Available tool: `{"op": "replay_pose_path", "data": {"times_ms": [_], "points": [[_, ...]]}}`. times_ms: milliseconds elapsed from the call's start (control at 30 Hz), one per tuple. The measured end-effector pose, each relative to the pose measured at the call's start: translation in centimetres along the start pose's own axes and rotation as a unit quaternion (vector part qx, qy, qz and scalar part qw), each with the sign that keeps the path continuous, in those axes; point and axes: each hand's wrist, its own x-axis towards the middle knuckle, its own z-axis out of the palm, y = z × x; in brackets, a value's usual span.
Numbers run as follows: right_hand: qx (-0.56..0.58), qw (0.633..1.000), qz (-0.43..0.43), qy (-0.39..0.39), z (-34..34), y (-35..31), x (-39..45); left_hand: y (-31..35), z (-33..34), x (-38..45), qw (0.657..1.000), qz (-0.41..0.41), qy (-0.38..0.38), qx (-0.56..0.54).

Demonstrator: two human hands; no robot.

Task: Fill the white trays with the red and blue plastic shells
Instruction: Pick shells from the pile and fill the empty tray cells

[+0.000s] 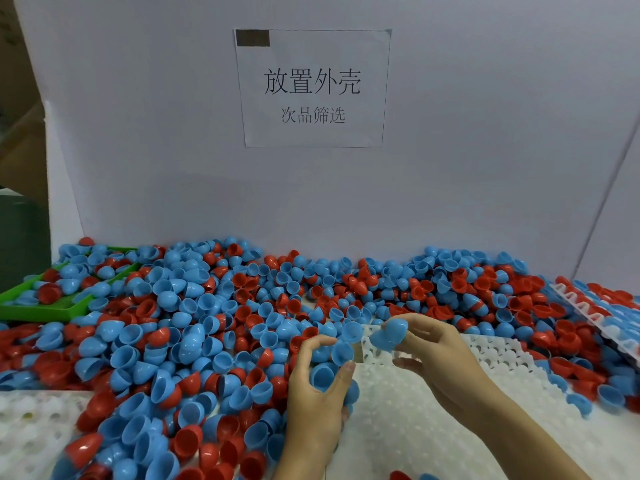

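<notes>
A deep heap of red and blue plastic shells (214, 323) covers the table from left to right. A white tray (433, 410) with empty round pockets lies in front of me. My left hand (315, 393) curls round several blue shells (323, 374) at the tray's left edge. My right hand (440, 344) pinches a single blue shell (389, 336) between thumb and fingers, just above the tray's far left corner.
A green tray (59, 308) with shells in it sits at the far left. A second white tray (27, 427) lies at the lower left. At the right edge leans a white tray (588, 310) filled with shells. A white board with a paper sign (311, 88) stands behind.
</notes>
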Motion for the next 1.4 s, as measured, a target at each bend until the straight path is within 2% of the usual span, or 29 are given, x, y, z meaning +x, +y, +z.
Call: {"op": "replay_pose_path", "data": {"times_ms": [200, 367, 500, 767, 867, 1067, 1167, 1267, 1400], "points": [[0.101, 0.993, 0.062, 0.011, -0.5, 0.0, 0.0, -0.6, -0.1, 0.3, 1.000, -0.009, 0.004, -0.026], [0.017, 0.997, 0.077, 0.024, -0.1, 0.6, -0.5, -1.0, -0.1, 0.3, 0.999, -0.019, 0.009, -0.047], [0.027, 0.996, 0.076, 0.027, -0.1, 1.2, -0.8, -1.0, -0.1, 0.4, 0.999, -0.020, 0.007, -0.049], [0.163, 0.973, 0.157, 0.039, -3.3, 1.2, -1.5, -1.1, -0.2, 0.3, 0.998, -0.027, 0.000, -0.051], [0.197, 0.963, 0.183, 0.021, -5.2, 1.1, -2.2, -1.1, -0.1, 0.3, 0.998, -0.029, 0.000, -0.056], [0.115, 0.966, 0.231, -0.025, -7.7, 1.6, -4.6, -1.2, 0.0, 0.3, 0.997, -0.040, -0.003, -0.073], [0.091, 0.965, 0.244, -0.008, -8.6, 2.0, -5.8, -1.1, 0.1, 0.2, 0.997, -0.039, -0.005, -0.073], [-0.017, 0.974, 0.227, -0.016, -8.8, 2.3, -6.7, -1.1, 0.1, 0.1, 0.997, -0.037, -0.007, -0.068], [-0.182, 0.970, 0.156, -0.032, -8.5, 2.4, -7.5, -1.0, 0.2, 0.0, 0.997, -0.037, -0.011, -0.067]]}}
